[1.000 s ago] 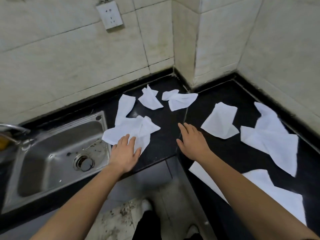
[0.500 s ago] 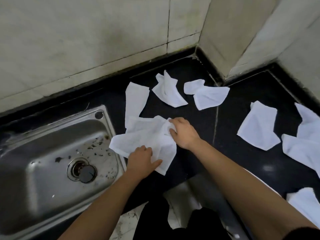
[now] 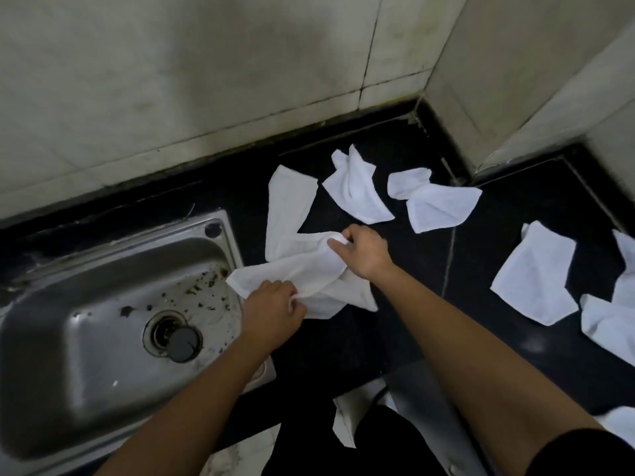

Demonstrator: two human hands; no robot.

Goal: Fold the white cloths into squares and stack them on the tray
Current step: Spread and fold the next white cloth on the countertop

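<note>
Both hands grip one crumpled white cloth lying on the black counter beside the sink. My left hand pinches its near left edge; my right hand pinches its far right corner. Under it lies another white cloth, reaching toward the wall. More loose white cloths lie around: one crumpled near the wall, one by the corner pillar, one at the right, and others cut off by the right edge. No tray is in view.
A steel sink with a dark drain plug sits at the left, specked with debris. Tiled walls and a pillar close off the back. The counter's front edge drops to the floor, where a pale scrap shows.
The view has swung down and left. My left hand went from flat on the cloth to gripping it; my right hand came over from the bare counter and took its far corner, bunching it.
</note>
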